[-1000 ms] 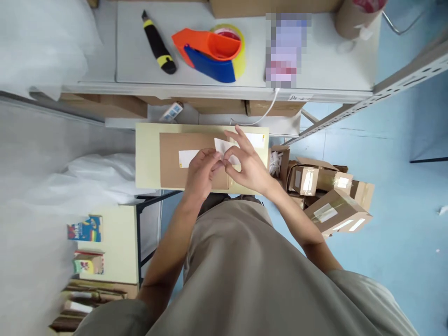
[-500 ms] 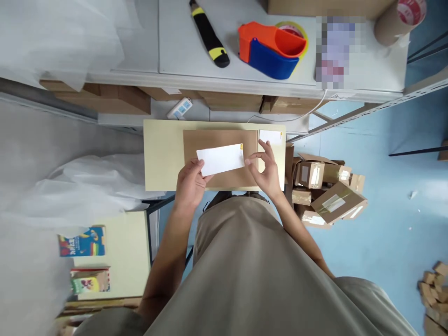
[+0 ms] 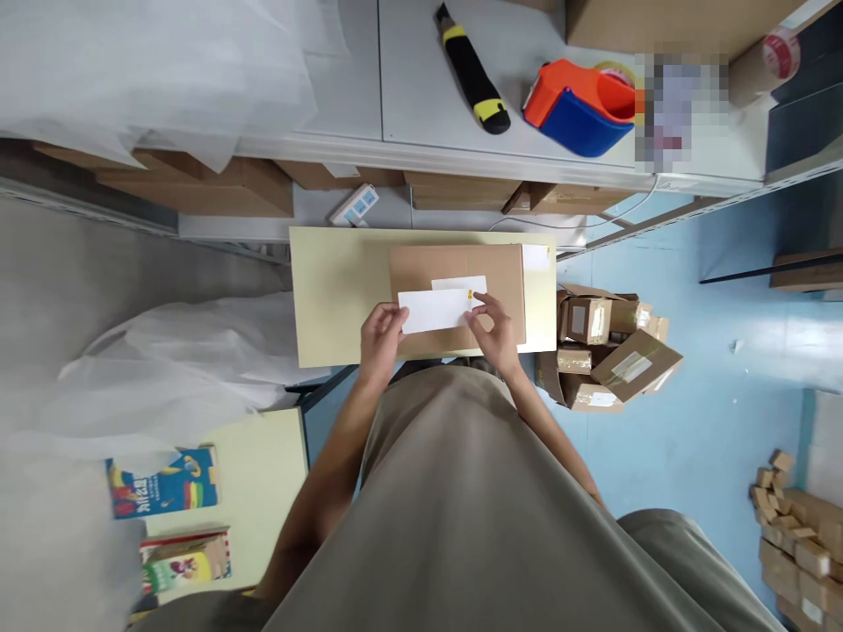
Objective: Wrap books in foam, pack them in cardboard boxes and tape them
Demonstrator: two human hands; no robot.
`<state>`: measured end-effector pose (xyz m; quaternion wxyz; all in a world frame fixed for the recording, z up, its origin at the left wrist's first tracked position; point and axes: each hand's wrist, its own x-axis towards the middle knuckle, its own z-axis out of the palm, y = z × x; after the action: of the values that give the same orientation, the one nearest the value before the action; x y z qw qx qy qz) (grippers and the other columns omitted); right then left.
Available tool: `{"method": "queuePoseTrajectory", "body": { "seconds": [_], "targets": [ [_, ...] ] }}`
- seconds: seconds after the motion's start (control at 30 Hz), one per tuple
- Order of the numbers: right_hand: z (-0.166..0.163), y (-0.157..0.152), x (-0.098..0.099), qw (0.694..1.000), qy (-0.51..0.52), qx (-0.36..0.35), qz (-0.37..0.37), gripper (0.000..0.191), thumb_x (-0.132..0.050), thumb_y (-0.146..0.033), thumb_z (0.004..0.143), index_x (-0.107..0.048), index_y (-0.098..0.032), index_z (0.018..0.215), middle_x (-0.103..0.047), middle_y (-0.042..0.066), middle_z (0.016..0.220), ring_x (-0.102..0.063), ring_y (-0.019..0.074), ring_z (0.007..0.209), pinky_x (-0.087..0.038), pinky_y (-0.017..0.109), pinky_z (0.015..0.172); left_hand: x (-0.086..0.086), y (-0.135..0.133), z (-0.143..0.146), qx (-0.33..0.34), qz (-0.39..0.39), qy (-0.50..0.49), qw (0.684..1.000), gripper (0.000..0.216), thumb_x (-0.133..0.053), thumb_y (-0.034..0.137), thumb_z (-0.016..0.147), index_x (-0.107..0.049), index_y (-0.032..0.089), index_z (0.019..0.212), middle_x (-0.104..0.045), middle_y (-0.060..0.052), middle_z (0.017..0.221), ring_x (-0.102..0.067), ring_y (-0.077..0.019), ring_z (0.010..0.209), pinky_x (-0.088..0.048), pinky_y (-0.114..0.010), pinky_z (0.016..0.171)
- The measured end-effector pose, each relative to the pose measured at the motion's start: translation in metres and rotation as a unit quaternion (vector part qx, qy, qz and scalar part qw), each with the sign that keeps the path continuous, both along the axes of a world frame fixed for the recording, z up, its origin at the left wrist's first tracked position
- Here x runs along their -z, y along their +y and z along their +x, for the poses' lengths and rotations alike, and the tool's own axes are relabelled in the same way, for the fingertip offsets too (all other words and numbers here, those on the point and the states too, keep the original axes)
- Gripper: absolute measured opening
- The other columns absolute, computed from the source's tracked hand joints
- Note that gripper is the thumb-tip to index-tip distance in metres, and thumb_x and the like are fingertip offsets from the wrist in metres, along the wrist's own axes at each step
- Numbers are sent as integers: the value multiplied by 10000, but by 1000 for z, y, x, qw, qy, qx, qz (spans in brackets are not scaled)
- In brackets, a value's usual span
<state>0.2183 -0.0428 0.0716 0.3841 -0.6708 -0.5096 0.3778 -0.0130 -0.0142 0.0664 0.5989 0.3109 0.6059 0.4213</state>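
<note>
Between my two hands, a long white paper label (image 3: 431, 313) with a small yellow mark near its right end is held over a flat cardboard box (image 3: 408, 265). The fingers of my left hand (image 3: 382, 344) are closed on its left end. My right hand (image 3: 495, 333) pinches its right end between thumb and fingers. Just behind it, a second white piece of paper (image 3: 454, 283) shows above the box; its lower part is hidden, and whether it is attached I cannot tell. One more white label (image 3: 536, 256) lies on the table by the box's far right corner.
The cream table (image 3: 335, 298) stands before a grey shelf carrying a utility knife (image 3: 475, 77) and an orange-and-blue tape dispenser (image 3: 583, 110). A power strip (image 3: 354, 205) lies below. Cardboard boxes (image 3: 636, 364) are piled right; books (image 3: 164, 483) and white sheeting (image 3: 198, 351) are left.
My right hand has closed on the label's right end. A second white piece now shows behind the label. The box sits further right on the table, and the whole view has shifted.
</note>
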Motion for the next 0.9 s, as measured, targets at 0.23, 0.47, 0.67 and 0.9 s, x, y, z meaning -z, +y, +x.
{"method": "queuePoseTrajectory", "body": {
  "seconds": [0.23,0.47,0.67,0.9],
  "targets": [
    [6,-17,30,996,-29,47,-66,516,-631,-775,984,-698,-267,922,-799,137,1058,-757,326,1060,-640,519,1028,45,8,1,83,-7,61,995,475,-824,682,816,-674,247,931,-824,-74,1002,-780,-263,1040,-601,-342,869],
    [41,16,52,990,-101,54,-80,475,-576,-714,1034,-626,-264,887,-792,139,971,-736,306,894,-603,454,886,58,30,31,154,33,160,975,263,-776,488,940,-769,225,928,-844,-84,991,-784,-256,965,-591,-348,917],
    [51,43,67,979,-184,11,-86,316,-558,-498,1097,-599,-272,880,-791,115,944,-687,275,851,-554,411,870,73,44,52,145,75,292,942,245,-688,409,1006,-805,198,963,-842,-134,1017,-774,-275,986,-559,-380,988],
    [55,49,74,964,-246,-20,-96,284,-563,-423,1137,-640,-257,921,-805,107,972,-724,275,901,-546,375,879,72,53,60,172,49,358,916,314,-613,380,1058,-839,172,992,-863,-156,1080,-786,-281,1003,-555,-373,966]
  ]
}}
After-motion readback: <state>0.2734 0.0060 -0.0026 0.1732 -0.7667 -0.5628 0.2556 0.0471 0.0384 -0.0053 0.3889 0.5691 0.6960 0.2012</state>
